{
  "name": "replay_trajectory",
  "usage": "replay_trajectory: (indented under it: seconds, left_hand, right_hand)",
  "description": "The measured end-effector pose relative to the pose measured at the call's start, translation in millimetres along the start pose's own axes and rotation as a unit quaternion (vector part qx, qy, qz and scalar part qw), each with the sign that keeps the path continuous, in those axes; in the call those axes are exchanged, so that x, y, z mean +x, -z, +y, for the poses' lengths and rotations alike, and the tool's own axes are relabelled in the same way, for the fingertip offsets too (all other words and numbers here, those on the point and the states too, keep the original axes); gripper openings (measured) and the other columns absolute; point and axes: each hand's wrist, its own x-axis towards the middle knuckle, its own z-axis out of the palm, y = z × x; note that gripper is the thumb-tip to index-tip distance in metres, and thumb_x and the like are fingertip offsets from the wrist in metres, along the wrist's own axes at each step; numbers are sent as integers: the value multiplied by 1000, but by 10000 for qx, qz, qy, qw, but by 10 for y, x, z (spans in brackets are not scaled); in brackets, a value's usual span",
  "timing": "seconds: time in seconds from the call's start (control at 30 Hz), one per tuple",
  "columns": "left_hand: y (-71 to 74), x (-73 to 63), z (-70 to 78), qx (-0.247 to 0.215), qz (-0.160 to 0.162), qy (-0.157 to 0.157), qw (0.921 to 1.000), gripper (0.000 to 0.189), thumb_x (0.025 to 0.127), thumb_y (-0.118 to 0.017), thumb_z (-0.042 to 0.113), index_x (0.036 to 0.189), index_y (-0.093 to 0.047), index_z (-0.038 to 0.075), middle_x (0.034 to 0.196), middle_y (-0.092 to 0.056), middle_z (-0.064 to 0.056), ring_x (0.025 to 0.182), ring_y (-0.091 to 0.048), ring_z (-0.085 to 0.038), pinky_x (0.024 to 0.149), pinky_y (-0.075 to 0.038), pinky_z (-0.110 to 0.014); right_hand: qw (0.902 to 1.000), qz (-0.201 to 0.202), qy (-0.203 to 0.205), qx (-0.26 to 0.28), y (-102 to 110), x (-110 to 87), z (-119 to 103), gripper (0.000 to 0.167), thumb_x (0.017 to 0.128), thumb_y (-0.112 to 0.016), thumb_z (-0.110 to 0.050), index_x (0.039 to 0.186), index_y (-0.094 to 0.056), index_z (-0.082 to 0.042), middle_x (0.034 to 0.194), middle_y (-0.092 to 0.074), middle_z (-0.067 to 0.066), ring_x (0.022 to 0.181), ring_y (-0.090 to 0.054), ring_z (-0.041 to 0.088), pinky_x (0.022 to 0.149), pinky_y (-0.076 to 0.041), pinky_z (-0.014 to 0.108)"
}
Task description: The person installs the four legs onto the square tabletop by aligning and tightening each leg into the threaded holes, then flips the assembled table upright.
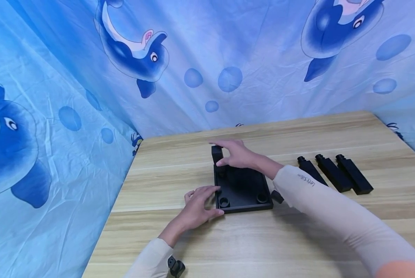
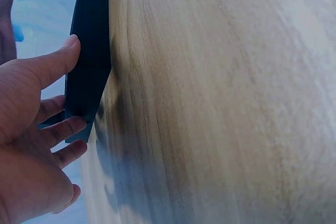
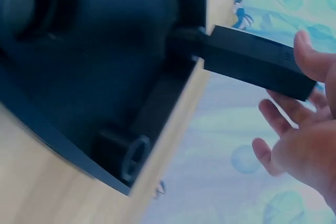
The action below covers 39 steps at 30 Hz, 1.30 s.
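A black square tabletop (image 1: 243,189) lies underside up, its raised rim and round corner sockets (image 1: 224,202) showing. At its far left corner stands a black square table leg (image 3: 252,59), its lower end at the corner socket. My right hand (image 1: 240,154) holds the leg's upper end, thumb on one side and fingers on the other. My left hand (image 1: 198,206) grips the near left corner of the tabletop, thumb on the front edge and fingers along the left side.
Three more black legs (image 1: 354,174) with threaded ends lie side by side to the right, beyond my right forearm. The wooden table (image 1: 151,231) runs back to a blue curtain (image 1: 263,88) printed with dolphins.
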Motion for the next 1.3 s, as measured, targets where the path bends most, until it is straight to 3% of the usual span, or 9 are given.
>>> replay_trajectory:
  seconds: [0.1,0.2,0.37,0.5,0.6,0.73,0.87,1.0,1.3]
  left_hand:
    - [6,-4,4,-8,9,18,10000,69,79,-78,37,139,-50,18,140,-50,-1,132,-38,-20,102,-13,-54]
    - [7,0,3,-6,25,-1,10000,69,79,-78,37,139,-50,18,140,-50,-1,132,-38,-20,102,-13,-53]
    - [7,7,4,8,28,-24,10000,68,80,-78,37,139,-50,18,139,-50,-1,132,-38,-20,102,-14,-53]
    - [15,10,9,-2,19,-22,10000,69,80,-78,36,140,-50,17,140,-50,-2,132,-38,-21,102,-14,-53]
    - [23,11,12,-1,3,-10,10000,69,80,-78,37,140,-50,17,140,-49,-2,132,-38,-21,102,-14,-53]
    - [33,14,15,2,-17,-2,10000,69,80,-78,36,140,-50,17,140,-49,-2,133,-38,-22,102,-13,-53]
    - [38,13,15,-5,-17,6,10000,68,80,-78,35,140,-50,16,140,-50,-3,132,-38,-22,101,-14,-53]
    - [31,14,7,12,18,-7,10000,68,80,-78,35,139,-51,17,139,-50,-3,132,-38,-22,101,-14,-52]
    - [-6,13,-14,43,57,-70,10000,69,80,-78,36,139,-51,16,139,-50,-2,131,-39,-21,100,-15,-52]
  right_hand:
    - [9994,-330,70,-113,73,-1,-59,59,91,-67,-18,146,-44,-18,147,-44,3,138,-35,26,108,-11,57]
    - [9993,-294,69,-218,98,9,-81,50,92,-66,-20,140,-52,-17,141,-52,4,134,-41,26,107,-12,56]
    - [9985,412,123,-335,37,38,-48,35,85,-75,-29,114,-65,-14,109,-68,0,110,-56,23,101,-19,52]
    - [9938,1014,62,-456,-43,56,10,35,79,-79,-37,92,-60,-11,92,-62,0,94,-55,23,97,-21,50]
    - [9920,1140,-12,-535,-65,67,35,41,78,-79,-41,83,-52,-12,84,-55,1,84,-51,21,94,-22,49]
    - [9932,1002,-59,-585,-52,69,47,39,81,-76,-42,90,-55,-11,89,-58,4,89,-52,22,95,-21,49]
    - [9959,677,-28,-592,-11,64,38,46,86,-72,-41,120,-60,-11,110,-63,4,112,-51,26,99,-19,51]
    - [9985,199,155,-485,68,66,-2,57,90,-68,-34,142,-49,-17,127,-61,3,128,-41,29,102,-14,52]
    - [9977,-263,201,-589,199,50,-87,38,94,-64,-20,132,-60,-16,131,-60,1,134,-38,29,108,-10,52]
